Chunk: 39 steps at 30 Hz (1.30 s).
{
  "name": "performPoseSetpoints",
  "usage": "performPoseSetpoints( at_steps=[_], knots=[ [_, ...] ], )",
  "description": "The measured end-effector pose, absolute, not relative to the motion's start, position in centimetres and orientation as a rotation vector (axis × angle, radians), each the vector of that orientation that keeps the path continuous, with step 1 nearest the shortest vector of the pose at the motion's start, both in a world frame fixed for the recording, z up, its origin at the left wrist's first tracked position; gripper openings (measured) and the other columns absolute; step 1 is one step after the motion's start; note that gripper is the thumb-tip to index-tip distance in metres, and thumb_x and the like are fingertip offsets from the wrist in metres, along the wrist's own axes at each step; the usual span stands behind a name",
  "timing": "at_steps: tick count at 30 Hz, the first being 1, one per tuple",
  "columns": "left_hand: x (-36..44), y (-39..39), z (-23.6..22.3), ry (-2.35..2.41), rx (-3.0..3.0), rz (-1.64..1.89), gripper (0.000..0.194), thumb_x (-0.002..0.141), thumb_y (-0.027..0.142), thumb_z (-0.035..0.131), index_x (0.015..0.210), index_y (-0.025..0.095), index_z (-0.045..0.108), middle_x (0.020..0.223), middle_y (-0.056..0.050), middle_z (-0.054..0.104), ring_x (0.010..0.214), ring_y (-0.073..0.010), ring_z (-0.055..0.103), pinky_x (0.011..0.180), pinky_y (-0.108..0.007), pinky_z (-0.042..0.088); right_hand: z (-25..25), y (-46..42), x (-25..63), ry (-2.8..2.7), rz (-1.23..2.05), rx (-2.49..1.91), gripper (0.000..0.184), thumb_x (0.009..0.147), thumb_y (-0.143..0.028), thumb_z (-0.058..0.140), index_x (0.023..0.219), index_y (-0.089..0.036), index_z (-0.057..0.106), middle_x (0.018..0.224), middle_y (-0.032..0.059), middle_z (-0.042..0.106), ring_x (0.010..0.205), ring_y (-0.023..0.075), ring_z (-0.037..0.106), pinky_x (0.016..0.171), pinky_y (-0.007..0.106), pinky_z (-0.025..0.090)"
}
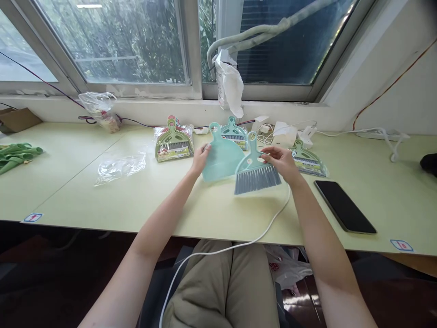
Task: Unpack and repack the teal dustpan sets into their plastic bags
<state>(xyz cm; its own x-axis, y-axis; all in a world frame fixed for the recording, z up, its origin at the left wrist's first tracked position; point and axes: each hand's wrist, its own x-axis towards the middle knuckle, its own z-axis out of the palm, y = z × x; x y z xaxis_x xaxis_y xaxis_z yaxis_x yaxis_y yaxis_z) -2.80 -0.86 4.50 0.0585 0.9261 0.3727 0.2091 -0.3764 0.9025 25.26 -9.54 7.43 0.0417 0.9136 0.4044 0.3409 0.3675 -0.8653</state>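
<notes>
My left hand [201, 158] grips the left edge of a mint-green dustpan [221, 159], which is held up above the table with its handle pointing away from me. In my right hand [278, 159] is a matching small brush [257, 177] with grey bristles facing me, pinched at its right side. The brush partly overlaps the right side of the dustpan. Just behind them lies a wrapped mint-green dustpan set [234, 130], partly hidden. A wrapped olive-green set [174, 143] lies to the left, and a wrapped green set [307, 159] is beyond my right hand.
A crumpled clear plastic bag [121, 168] lies on the pale table [136, 205]. A black phone [344, 206] rests at the right. A white cable [232, 247] crosses the table's front edge onto my lap. Green leaves [18, 155] and a cardboard box [20, 119] are at the far left.
</notes>
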Motion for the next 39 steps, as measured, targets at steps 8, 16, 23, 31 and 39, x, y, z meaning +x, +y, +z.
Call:
performPoseSetpoints(
  at_steps=[8, 16, 23, 31, 39],
  knots=[
    [1.2, -5.9, 5.0, 0.802, 1.823, 1.215, 0.042, 0.08, 0.048, 0.064, 0.11, 0.018, 0.068, 0.11, -0.006, 0.07, 0.103, -0.0233, 0.063, 0.088, -0.031, 0.047, 6.6, -11.3, 20.2, -1.593, 0.088, -1.32, 0.028, 0.089, -0.042, 0.051, 0.102, -0.022, 0.066, 0.101, 0.0071, 0.07, 0.089, 0.0198, 0.065, 0.082, 0.034, 0.052],
    [1.3, -6.8, 5.4, 0.785, 1.855, 1.198, 0.043, 0.081, 0.047, 0.063, 0.112, 0.017, 0.068, 0.11, -0.007, 0.07, 0.101, -0.0234, 0.063, 0.087, -0.032, 0.047, 6.8, -11.6, 19.4, -1.678, -0.159, -1.35, 0.028, 0.088, -0.041, 0.054, 0.11, -0.025, 0.063, 0.124, 0.0085, 0.062, 0.118, 0.0275, 0.053, 0.101, 0.045, 0.039],
    [1.7, -7.5, 5.4, 0.773, 1.843, 1.112, 0.04, 0.083, 0.046, 0.06, 0.111, 0.019, 0.07, 0.105, -0.003, 0.072, 0.098, -0.0223, 0.064, 0.084, -0.03, 0.048, 6.8, -10.5, 20.7, -1.68, 0.484, -1.342, 0.037, 0.081, -0.052, 0.061, 0.101, -0.023, 0.071, 0.109, 0.0064, 0.072, 0.106, 0.0283, 0.064, 0.092, 0.041, 0.049],
    [1.7, -7.8, 5.5, 0.766, 1.763, 1.138, 0.041, 0.078, 0.048, 0.065, 0.104, 0.017, 0.072, 0.097, -0.003, 0.072, 0.09, -0.0209, 0.064, 0.077, -0.029, 0.049, 6.1, -10.4, 20.2, -1.469, 0.635, -1.27, 0.037, 0.069, -0.052, 0.073, 0.091, -0.021, 0.075, 0.097, 0.0032, 0.075, 0.094, 0.0275, 0.069, 0.08, 0.038, 0.055],
    [0.6, -6.5, 5.6, 0.698, 1.682, 0.824, 0.051, 0.072, 0.046, 0.073, 0.114, 0.019, 0.066, 0.112, -0.007, 0.069, 0.103, -0.0248, 0.063, 0.088, -0.034, 0.048, 5.9, -9.5, 21.0, -1.231, 0.789, -1.209, 0.048, 0.057, -0.058, 0.08, 0.087, -0.02, 0.074, 0.091, 0.0061, 0.075, 0.087, 0.0242, 0.07, 0.076, 0.035, 0.056]
  ],
)
